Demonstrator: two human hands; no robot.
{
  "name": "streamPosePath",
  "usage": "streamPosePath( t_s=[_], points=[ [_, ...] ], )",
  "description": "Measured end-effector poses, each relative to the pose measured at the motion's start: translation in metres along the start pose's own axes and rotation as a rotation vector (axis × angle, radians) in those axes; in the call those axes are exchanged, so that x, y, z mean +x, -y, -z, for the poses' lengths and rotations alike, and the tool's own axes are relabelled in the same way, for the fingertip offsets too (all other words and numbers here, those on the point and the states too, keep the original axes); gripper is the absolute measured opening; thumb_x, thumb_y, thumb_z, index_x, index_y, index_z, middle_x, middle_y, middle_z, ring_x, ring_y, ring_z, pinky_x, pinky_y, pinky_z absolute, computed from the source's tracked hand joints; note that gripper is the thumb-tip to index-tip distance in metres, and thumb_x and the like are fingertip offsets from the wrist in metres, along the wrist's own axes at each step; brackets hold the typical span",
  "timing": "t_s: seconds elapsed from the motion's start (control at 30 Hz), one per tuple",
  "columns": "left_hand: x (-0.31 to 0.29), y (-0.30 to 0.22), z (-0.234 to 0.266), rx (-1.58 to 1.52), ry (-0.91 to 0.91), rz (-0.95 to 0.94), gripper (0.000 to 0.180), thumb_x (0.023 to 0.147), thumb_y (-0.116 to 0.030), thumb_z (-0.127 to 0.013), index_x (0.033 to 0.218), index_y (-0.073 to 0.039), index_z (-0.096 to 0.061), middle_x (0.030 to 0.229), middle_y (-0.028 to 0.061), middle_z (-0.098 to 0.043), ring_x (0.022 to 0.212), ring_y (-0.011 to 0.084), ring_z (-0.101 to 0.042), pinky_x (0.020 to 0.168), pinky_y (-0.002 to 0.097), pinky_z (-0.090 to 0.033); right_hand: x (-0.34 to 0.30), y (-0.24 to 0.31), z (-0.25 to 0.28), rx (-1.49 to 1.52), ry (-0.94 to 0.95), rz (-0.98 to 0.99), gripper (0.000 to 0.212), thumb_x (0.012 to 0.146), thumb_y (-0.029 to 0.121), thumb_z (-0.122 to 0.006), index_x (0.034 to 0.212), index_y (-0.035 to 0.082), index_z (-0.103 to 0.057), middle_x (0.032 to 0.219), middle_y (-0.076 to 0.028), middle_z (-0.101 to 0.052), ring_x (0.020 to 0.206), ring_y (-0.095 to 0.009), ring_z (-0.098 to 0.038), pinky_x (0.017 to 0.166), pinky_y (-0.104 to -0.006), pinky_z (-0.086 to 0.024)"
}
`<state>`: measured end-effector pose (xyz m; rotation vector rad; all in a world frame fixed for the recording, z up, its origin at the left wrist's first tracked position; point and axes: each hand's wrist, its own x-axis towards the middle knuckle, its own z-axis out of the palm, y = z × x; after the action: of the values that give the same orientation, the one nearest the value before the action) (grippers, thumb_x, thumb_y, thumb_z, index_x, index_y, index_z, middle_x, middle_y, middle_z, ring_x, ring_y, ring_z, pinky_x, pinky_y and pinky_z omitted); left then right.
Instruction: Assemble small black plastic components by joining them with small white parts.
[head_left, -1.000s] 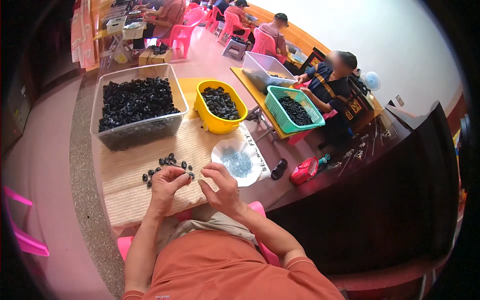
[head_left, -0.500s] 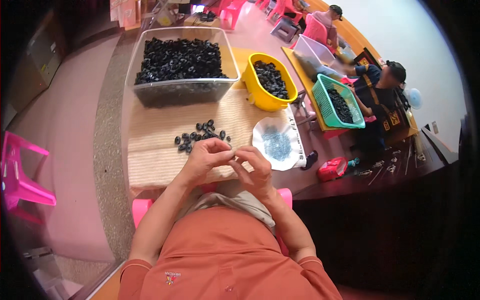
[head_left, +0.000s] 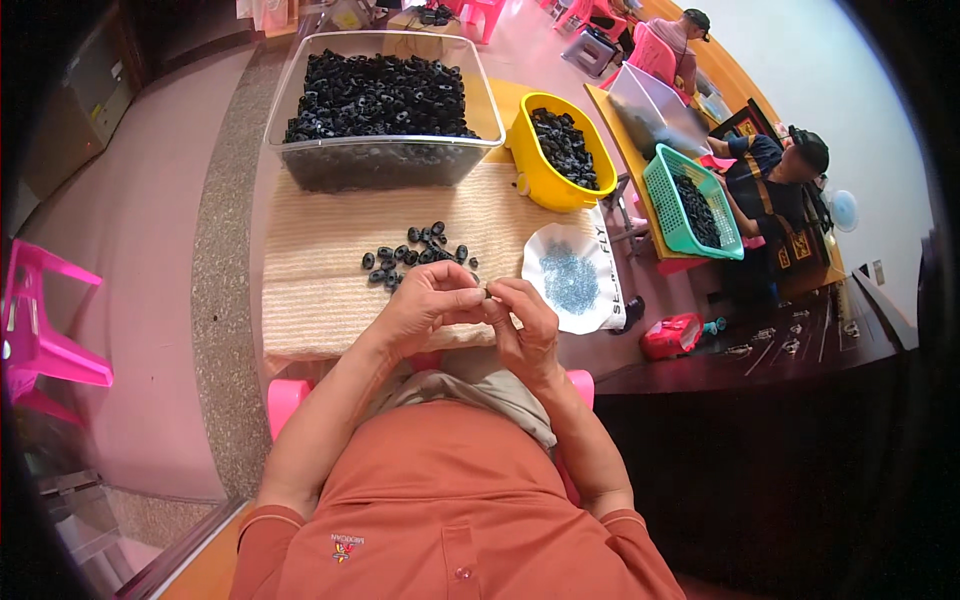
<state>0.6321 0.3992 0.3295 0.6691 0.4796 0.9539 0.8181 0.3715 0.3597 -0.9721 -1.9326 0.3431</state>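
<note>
My left hand (head_left: 428, 303) and my right hand (head_left: 528, 328) meet over the front of the towel-covered table. Their fingertips pinch a small dark piece (head_left: 487, 293), mostly hidden by the fingers. Just beyond my left hand lies a loose group of black oval parts (head_left: 411, 257), some with holes. To the right of my right hand, a white dish with a wavy rim (head_left: 537, 262) holds many tiny silvery-blue pieces (head_left: 570, 283), too small to name.
A large clear bin (head_left: 380, 165) full of black parts stands at the back, beside a yellow tub (head_left: 552, 185) of similar parts. At the right a co-worker (head_left: 770, 185) sits by a green basket (head_left: 690, 155). A pink stool (head_left: 45, 330) stands at the left.
The view has shifted slightly, so the table and bins sit a little differently. My hands stay together at the fingertips, and a dark piece now shows between them.
</note>
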Motion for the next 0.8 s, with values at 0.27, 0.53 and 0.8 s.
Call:
streamPosePath(
  t_s=[0.27,0.53,0.8],
  points=[
    [0.001,0.001,-0.005,-0.047,-0.036,0.028,0.015,0.09,-0.005,-0.073,0.102,-0.002,-0.064,0.095,0.0088,-0.07,0.085,0.0208,-0.072,0.08,0.0335,-0.062,-0.008,-0.009,-0.005,0.088,-0.062,-0.015,0.017,0.09,-0.006,-0.067,0.107,-0.004,-0.065,0.1,-0.015,-0.067,0.079,-0.019,-0.066,0.065,-0.0283,-0.055],
    [0.001,0.005,-0.003,-0.068,-0.071,0.056,0.023,0.089,-0.006,-0.074,0.109,0.0,-0.065,0.097,0.0094,-0.07,0.085,0.0203,-0.072,0.079,0.0322,-0.061,-0.014,-0.012,-0.008,0.165,-0.047,-0.114,0.016,0.092,-0.005,-0.067,0.107,-0.004,-0.065,0.104,-0.014,-0.065,0.076,-0.014,-0.066,0.064,-0.0252,-0.055],
    [0.001,0.004,-0.004,-0.039,-0.079,0.058,0.021,0.089,-0.004,-0.074,0.108,0.0,-0.066,0.099,0.0071,-0.069,0.089,0.0167,-0.069,0.081,0.0304,-0.06,-0.011,-0.008,0.001,0.201,0.078,-0.182,0.026,0.091,-0.004,-0.068,0.116,-0.004,-0.064,0.113,-0.014,-0.062,0.081,-0.015,-0.067,0.067,-0.0255,-0.056]
  ],
)
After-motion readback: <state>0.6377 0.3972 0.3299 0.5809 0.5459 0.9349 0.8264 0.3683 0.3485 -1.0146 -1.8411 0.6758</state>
